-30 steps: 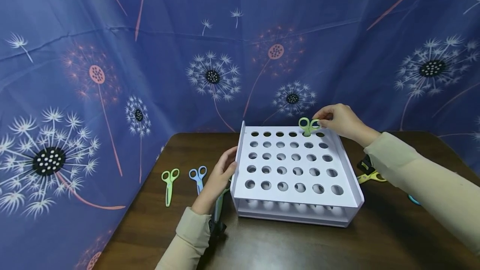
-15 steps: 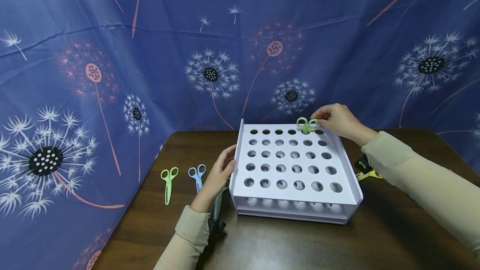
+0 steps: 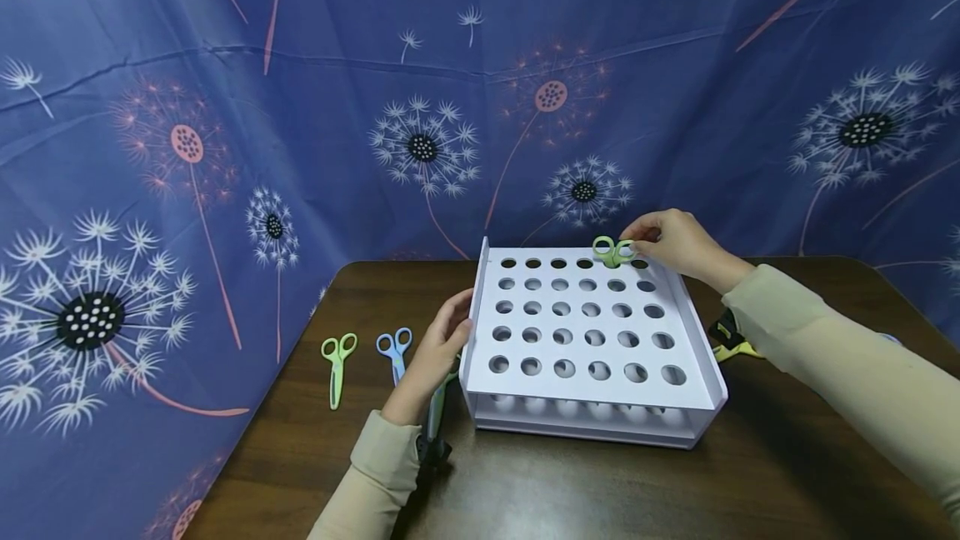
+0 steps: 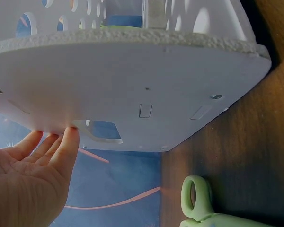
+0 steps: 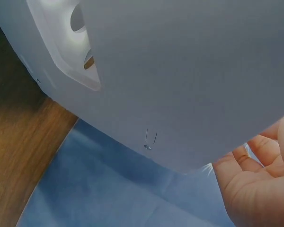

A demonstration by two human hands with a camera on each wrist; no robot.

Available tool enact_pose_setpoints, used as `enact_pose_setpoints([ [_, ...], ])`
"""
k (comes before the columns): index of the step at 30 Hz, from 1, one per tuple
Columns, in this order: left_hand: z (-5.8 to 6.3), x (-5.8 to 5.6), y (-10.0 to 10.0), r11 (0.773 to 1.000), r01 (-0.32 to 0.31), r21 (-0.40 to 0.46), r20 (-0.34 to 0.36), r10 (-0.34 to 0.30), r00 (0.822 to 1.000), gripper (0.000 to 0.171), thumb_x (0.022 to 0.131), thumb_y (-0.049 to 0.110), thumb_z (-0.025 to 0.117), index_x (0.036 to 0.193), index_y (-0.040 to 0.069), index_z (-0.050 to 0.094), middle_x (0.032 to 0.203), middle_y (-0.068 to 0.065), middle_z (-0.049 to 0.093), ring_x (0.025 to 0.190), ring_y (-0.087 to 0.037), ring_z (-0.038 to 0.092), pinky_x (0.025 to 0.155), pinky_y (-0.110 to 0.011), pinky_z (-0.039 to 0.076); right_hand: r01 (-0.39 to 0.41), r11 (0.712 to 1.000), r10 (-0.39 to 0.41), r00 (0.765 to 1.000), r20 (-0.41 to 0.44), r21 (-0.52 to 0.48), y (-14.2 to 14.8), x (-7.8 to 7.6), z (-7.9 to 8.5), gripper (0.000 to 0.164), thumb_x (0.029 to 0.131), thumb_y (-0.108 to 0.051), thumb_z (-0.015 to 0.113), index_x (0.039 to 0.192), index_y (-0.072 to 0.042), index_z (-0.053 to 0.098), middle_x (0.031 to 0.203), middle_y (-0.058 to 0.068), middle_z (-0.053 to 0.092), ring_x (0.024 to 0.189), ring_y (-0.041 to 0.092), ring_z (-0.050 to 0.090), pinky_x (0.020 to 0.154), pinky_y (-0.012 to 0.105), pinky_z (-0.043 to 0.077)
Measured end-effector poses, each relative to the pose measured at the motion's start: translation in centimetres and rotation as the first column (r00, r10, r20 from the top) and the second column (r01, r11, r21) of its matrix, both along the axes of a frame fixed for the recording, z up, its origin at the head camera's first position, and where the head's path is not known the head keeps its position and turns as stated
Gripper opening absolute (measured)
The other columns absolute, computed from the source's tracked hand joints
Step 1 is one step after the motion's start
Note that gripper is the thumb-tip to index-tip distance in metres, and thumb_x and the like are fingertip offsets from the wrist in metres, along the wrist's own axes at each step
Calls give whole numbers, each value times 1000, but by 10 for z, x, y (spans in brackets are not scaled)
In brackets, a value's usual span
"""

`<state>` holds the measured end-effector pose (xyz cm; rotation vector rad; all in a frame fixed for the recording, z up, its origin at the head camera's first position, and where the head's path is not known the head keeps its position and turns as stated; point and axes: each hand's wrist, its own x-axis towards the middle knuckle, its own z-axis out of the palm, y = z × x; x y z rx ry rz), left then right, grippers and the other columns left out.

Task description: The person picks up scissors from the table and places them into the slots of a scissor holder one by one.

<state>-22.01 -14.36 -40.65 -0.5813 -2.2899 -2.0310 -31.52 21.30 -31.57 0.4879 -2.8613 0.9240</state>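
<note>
A white rack [image 3: 577, 327] with rows of round holes stands on the table. Green scissors [image 3: 604, 252] are upright in a hole of its back row, handle loops above the top, blades hidden below. At one loop, my right hand [image 3: 678, 248] pinches the handle with thumb and fingers; in the right wrist view the rack's side panel hides the fingertips. My left hand [image 3: 431, 361] rests against the rack's left side panel [image 4: 109, 85], its fingers fairly straight and touching it. Beside that hand lie other green scissors [image 3: 438, 411], partly covered by the wrist.
Left on the table are light green scissors [image 3: 337, 369] and blue scissors [image 3: 395, 352], the latter partly behind the left hand. Yellow scissors [image 3: 738, 351] lie right of the rack under the right forearm. A blue patterned cloth [image 3: 300, 107] hangs behind the table.
Over the last second the view shifts slightly. Both hands keep their places, the right still at the green scissors, which look much the same in the hole.
</note>
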Motion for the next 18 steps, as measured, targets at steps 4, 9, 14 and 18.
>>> enact_pose_setpoints([
  [4,1,-1,1,1000,9,-2,-17,-9,1000,47,102,9,42,147,1,32,147,-23,40,134,-37,41,102,-35,42,-7,1000,7,1000,9,-5,1,1,2,18,92,-7,63,108,-2,70,102,18,67,91,29,59,77,42,47],
  [9,1,-1,1,1000,26,-3,-30,-26,999,48,102,9,42,148,0,31,148,-24,39,135,-38,40,100,-31,43,-20,1000,21,1000,21,-14,3,2,3,20,92,-7,63,109,0,70,103,19,67,92,30,60,78,43,48],
  [14,1,1,0,1000,22,3,-19,-22,1000,47,103,11,42,148,1,31,147,-24,40,133,-38,41,96,-25,44,-27,1000,27,999,36,-13,6,2,3,23,92,-8,63,112,1,69,105,20,68,95,31,62,83,47,49],
  [18,0,1,0,1000,12,5,-9,-12,1000,47,103,11,43,148,2,32,145,-24,42,131,-39,43,94,-24,45,-27,1000,28,999,32,-9,10,3,2,25,92,-8,64,114,1,68,106,21,68,96,32,62,83,47,49],
])
